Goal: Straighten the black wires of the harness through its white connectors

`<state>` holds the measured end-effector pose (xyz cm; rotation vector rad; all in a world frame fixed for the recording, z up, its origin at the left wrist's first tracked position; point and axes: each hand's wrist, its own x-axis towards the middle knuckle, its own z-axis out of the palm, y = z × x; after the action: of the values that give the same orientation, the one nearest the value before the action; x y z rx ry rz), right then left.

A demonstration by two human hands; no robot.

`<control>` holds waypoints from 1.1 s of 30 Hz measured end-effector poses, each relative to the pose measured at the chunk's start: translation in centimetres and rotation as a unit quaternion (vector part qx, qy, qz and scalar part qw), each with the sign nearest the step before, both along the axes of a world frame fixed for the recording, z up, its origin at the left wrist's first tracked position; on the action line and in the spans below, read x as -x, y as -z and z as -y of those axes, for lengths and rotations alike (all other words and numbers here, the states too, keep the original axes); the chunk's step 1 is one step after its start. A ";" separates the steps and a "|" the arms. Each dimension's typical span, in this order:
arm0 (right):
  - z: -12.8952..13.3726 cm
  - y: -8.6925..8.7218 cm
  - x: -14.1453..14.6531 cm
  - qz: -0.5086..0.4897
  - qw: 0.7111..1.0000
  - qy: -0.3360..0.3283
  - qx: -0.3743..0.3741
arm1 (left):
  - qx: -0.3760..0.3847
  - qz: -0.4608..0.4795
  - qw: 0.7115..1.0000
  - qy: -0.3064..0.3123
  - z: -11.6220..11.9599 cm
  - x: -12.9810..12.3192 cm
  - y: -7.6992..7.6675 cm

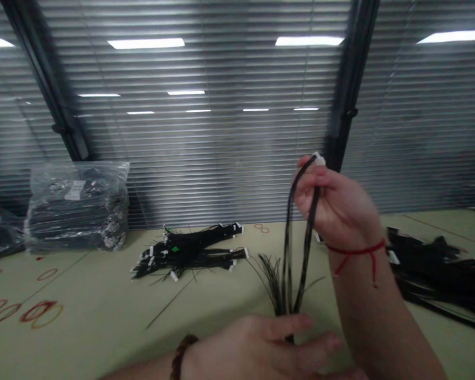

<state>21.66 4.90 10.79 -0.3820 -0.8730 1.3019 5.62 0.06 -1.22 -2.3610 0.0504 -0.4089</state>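
Observation:
My right hand [334, 198], with a red string round its wrist, is raised and pinches a white connector [319, 158]. From it a bundle of thin black wires [309, 232] hangs down in a loop. My left hand [257, 343], wearing a brown bracelet, is low in front and closed round the lower part of that bundle, and its fingers hide part of the wires. Loose wire ends [271, 274] fan upward just above this hand. Behind, on the table, lies a pile of black wire harnesses [190, 248] with white connectors.
A clear plastic bag [77, 211] full of black cables stands at the back left. More black harnesses [443, 269] lie at the right. Red and yellow rubber bands [39, 312] are scattered over the pale tabletop [103, 295]. Window blinds [221, 158] rise behind the table.

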 end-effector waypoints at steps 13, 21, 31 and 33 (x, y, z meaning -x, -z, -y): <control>-0.2 4.3 3.4 0.436 0.870 -0.154 -0.170 | 0.511 0.494 0.700 -0.068 -3.7 5.0 -5.3; -0.2 5.9 6.7 0.491 0.816 -0.105 -0.286 | 0.654 0.407 0.633 -0.075 -3.3 6.0 -6.6; -2.3 3.7 1.5 0.451 0.820 -0.292 -0.199 | 0.625 0.328 0.688 -0.167 -3.1 7.2 -7.5; -2.4 3.9 1.8 0.444 0.815 -0.313 -0.200 | 0.633 0.350 0.674 -0.153 -3.2 6.9 -7.3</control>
<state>19.88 7.30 6.89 -0.3760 -2.1751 1.4687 -1.27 3.21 6.13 -3.1417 -1.4009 -1.5176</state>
